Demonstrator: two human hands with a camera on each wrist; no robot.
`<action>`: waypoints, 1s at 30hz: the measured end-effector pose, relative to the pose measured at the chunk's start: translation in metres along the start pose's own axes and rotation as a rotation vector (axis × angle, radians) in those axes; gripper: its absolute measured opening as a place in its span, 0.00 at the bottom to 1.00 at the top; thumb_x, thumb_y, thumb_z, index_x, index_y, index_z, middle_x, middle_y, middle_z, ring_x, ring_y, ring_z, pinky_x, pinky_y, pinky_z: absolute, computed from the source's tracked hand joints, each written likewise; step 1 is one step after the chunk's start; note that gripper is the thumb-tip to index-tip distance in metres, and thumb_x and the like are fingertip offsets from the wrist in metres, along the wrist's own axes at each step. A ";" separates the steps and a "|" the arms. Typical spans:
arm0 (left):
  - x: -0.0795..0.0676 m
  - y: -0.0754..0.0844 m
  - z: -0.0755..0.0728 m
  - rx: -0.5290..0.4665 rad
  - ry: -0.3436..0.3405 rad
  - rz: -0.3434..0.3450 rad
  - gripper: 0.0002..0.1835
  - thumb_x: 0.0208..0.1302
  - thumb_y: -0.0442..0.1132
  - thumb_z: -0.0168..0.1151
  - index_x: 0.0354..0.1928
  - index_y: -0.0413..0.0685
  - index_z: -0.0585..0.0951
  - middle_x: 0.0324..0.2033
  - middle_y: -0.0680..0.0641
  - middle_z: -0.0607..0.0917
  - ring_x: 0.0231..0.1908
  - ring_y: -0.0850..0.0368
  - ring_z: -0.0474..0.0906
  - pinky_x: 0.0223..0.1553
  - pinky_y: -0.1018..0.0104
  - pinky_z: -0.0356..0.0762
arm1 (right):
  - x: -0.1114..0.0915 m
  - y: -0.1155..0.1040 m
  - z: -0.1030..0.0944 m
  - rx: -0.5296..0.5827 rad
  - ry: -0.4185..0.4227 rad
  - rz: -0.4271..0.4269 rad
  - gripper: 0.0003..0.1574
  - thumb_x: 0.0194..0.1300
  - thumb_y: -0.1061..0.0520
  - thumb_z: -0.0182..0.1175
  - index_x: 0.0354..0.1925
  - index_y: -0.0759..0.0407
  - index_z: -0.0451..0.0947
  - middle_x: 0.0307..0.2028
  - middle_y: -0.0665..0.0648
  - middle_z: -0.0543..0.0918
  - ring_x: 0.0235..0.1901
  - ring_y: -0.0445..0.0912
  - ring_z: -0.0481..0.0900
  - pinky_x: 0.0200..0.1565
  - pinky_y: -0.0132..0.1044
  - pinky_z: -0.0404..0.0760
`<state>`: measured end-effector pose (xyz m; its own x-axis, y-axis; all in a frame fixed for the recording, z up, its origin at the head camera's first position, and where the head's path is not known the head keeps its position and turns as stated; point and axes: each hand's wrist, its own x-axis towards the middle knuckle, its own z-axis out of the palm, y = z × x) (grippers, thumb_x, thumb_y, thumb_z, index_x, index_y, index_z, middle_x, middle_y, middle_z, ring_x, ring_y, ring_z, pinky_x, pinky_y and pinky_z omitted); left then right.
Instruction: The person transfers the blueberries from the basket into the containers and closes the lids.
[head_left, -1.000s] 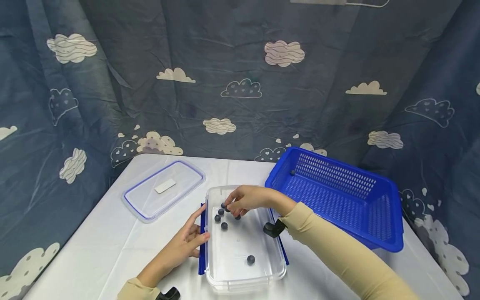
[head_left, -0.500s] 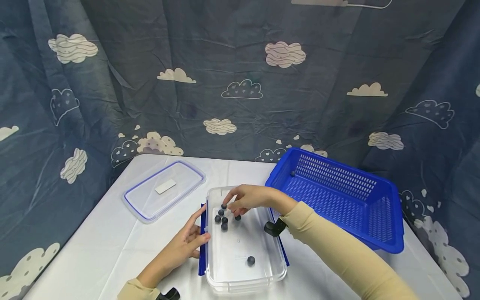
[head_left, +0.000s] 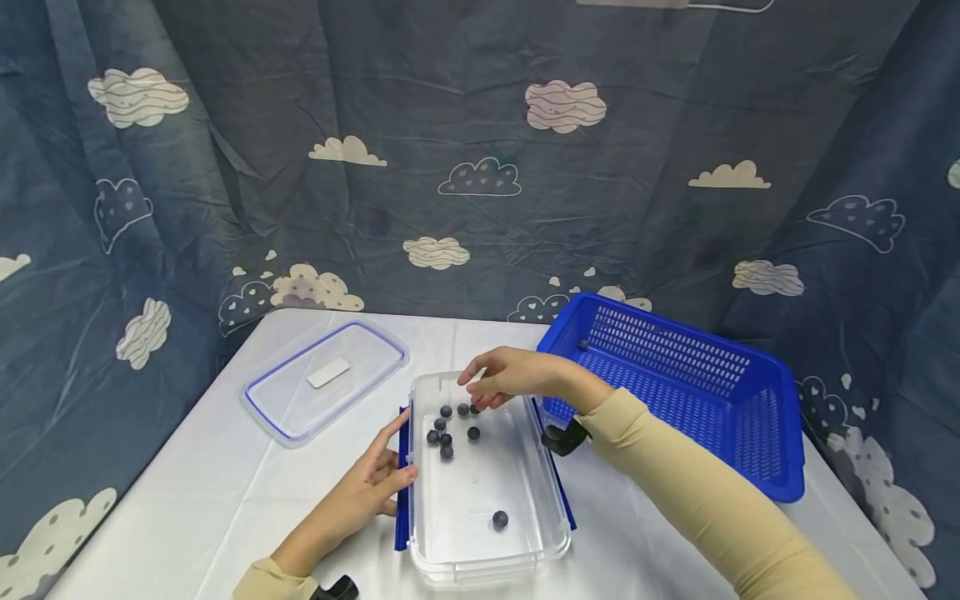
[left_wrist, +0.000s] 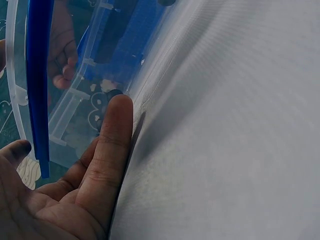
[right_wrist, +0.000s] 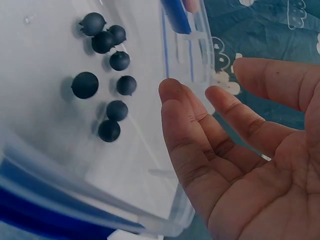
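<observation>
A clear plastic box (head_left: 491, 568) with blue side flaps stands uncovered on the table. Several dark blueberries (head_left: 446, 453) lie loosely grouped in its far half, and a lone blueberry (head_left: 500, 520) sits nearer the front. My right hand (head_left: 510, 373) hovers over the far right part of the box. In the right wrist view its fingers are spread apart and hold nothing, beside the row of berries. My left hand (head_left: 367, 487) rests against the box's left side by the blue flap (left_wrist: 39, 75), its index finger extended in the left wrist view.
A blue perforated basket (head_left: 780, 433) stands right of the box, with one small dark berry (head_left: 582, 344) in its far left corner. The clear lid (head_left: 300, 417) with a blue seal lies at the back left. A cloud-print curtain (head_left: 480, 108) hangs behind the table.
My right hand has lifted and moved back to the right, off the berries. Two berries now show by its fingertips, and one more has joined the left cluster. The left hand stays put.
</observation>
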<state>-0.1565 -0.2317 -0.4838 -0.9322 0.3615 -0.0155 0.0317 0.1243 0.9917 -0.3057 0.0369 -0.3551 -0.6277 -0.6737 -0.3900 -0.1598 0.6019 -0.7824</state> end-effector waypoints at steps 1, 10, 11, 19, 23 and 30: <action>0.000 0.000 0.000 0.000 -0.001 0.001 0.44 0.82 0.42 0.57 0.88 0.72 0.44 0.52 0.32 0.78 0.48 0.48 0.84 0.42 0.53 0.93 | -0.001 0.000 -0.002 0.006 0.004 -0.006 0.21 0.82 0.56 0.58 0.67 0.61 0.78 0.56 0.65 0.87 0.49 0.46 0.88 0.58 0.43 0.89; 0.000 -0.001 -0.001 -0.004 -0.010 0.012 0.44 0.82 0.43 0.58 0.88 0.71 0.44 0.53 0.32 0.77 0.48 0.48 0.84 0.42 0.53 0.94 | -0.010 0.005 -0.022 0.018 0.047 -0.040 0.27 0.83 0.52 0.58 0.72 0.61 0.74 0.56 0.63 0.86 0.57 0.51 0.88 0.62 0.48 0.88; 0.000 -0.001 -0.001 -0.006 -0.011 0.013 0.44 0.82 0.43 0.58 0.88 0.71 0.44 0.53 0.32 0.77 0.48 0.48 0.84 0.42 0.53 0.94 | -0.011 0.006 -0.025 0.022 0.054 -0.040 0.27 0.83 0.52 0.58 0.73 0.61 0.74 0.56 0.63 0.86 0.58 0.52 0.88 0.63 0.49 0.87; 0.000 -0.002 -0.001 -0.015 -0.016 0.011 0.44 0.83 0.43 0.57 0.88 0.72 0.44 0.52 0.32 0.77 0.48 0.49 0.84 0.43 0.52 0.94 | -0.014 0.020 -0.050 0.100 0.139 -0.024 0.26 0.84 0.54 0.55 0.73 0.60 0.73 0.60 0.66 0.84 0.60 0.55 0.86 0.61 0.44 0.88; 0.000 -0.001 -0.001 -0.016 -0.016 0.015 0.44 0.83 0.42 0.57 0.88 0.71 0.44 0.52 0.32 0.77 0.48 0.48 0.84 0.42 0.52 0.94 | -0.017 0.030 -0.062 0.119 0.185 -0.016 0.26 0.85 0.54 0.53 0.74 0.60 0.72 0.59 0.64 0.84 0.60 0.53 0.85 0.58 0.39 0.87; 0.001 -0.002 -0.001 -0.019 -0.014 0.019 0.44 0.83 0.41 0.56 0.88 0.70 0.44 0.52 0.32 0.77 0.47 0.49 0.84 0.42 0.52 0.94 | -0.023 0.049 -0.085 0.180 0.276 0.032 0.26 0.86 0.56 0.53 0.74 0.61 0.71 0.54 0.61 0.86 0.51 0.47 0.86 0.55 0.36 0.88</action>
<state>-0.1577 -0.2321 -0.4859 -0.9263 0.3769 0.0014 0.0420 0.0996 0.9941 -0.3640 0.1185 -0.3432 -0.8170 -0.4991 -0.2888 -0.0146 0.5186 -0.8549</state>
